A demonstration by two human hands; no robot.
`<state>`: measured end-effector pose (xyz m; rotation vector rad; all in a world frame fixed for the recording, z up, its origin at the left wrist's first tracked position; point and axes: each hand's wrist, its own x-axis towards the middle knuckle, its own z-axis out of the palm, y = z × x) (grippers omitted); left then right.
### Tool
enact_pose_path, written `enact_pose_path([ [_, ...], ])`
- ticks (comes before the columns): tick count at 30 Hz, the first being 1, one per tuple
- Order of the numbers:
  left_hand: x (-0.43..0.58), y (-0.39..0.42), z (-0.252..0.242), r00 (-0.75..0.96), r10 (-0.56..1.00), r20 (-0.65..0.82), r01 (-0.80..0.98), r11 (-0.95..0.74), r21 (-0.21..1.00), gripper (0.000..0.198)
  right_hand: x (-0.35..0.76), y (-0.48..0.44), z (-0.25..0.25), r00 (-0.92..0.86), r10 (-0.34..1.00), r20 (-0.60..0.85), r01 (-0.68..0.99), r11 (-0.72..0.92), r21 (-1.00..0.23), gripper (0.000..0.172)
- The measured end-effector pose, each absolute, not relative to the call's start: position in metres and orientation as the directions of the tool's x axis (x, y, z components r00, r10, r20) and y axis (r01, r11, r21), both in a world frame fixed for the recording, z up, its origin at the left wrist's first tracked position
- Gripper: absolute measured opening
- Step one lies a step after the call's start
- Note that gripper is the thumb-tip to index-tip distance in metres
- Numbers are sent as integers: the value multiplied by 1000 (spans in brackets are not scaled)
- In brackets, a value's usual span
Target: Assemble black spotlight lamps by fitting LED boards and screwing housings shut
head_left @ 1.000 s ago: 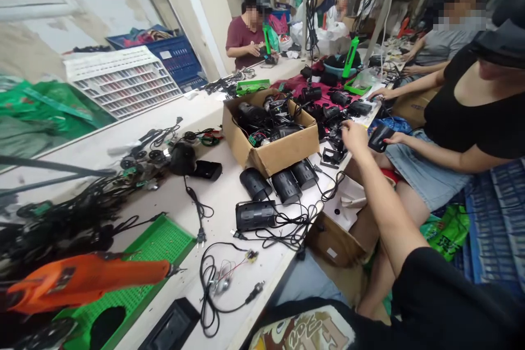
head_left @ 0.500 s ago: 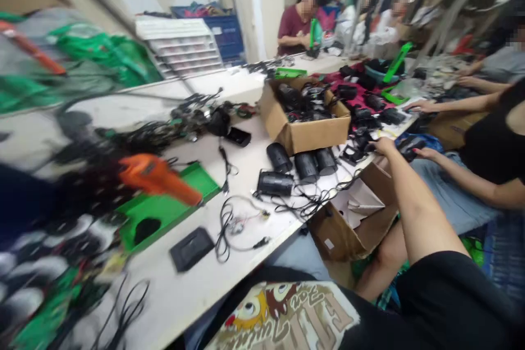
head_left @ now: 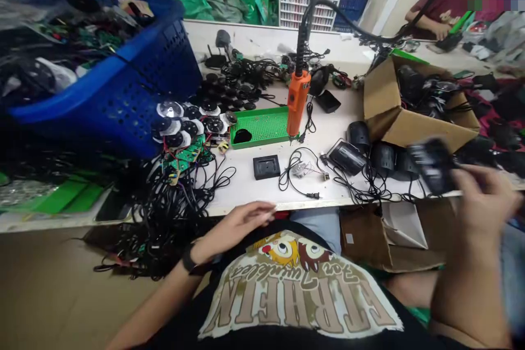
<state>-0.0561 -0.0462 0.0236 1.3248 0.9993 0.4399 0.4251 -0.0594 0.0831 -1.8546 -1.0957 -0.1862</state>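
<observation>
My right hand grips a blurred black plastic part by its edge, above the table edge in front of the cardboard box. My left hand is at the table's front edge, fingers stretched out, holding nothing. Beyond it lies a flat black square plastic piece. To the right of that piece is a coiled black cable with a plug. Several black cylindrical housings with cords lie between that cable and my right hand.
An orange electric screwdriver hangs over a green tray. At left are a full blue basket and tangled cables. A filled cardboard box stands right; an open carton sits below the edge. Another person's hand shows behind.
The view has swung left. My right hand has come back from the right with the black part, near the cardboard box. My left hand has come into view.
</observation>
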Motion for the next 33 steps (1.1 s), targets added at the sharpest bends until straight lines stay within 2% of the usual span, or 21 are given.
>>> enact_pose_path([
  [1,-36,-40,21,562,776,-284,102,276,956,51,386,-58,71,479,732,484,728,-23,-686,25],
  [3,3,-30,14,580,797,-166,-208,343,916,62,310,-50,46,328,846,421,715,69,-696,23],
  [4,18,-27,10,568,812,-133,-343,381,859,66,278,-46,36,261,872,414,713,115,-691,21],
  [6,40,-21,4,471,875,-117,-583,407,703,67,229,-40,21,155,859,489,720,241,-651,17],
  [9,46,-12,2,308,933,-186,-769,359,528,57,194,-38,13,88,858,507,698,310,-646,15],
  [14,28,0,-3,241,916,-320,-803,373,464,52,195,-27,15,-16,929,369,583,308,-751,19],
  [18,18,6,-7,258,903,-342,-785,403,470,54,214,9,13,-11,921,390,644,305,-702,17],
  [22,-1,13,1,181,906,-384,-750,379,541,59,238,50,4,-150,938,314,713,322,-623,16],
  [27,-36,17,6,0,918,-397,-703,282,653,63,257,74,-4,-438,885,155,659,434,-615,33],
  [30,-46,13,3,-59,904,-423,-690,269,672,63,262,77,-10,-487,862,139,628,456,-630,29],
  [33,-45,8,-1,-68,910,-408,-671,261,694,63,266,77,-19,-458,877,146,655,444,-611,24],
])
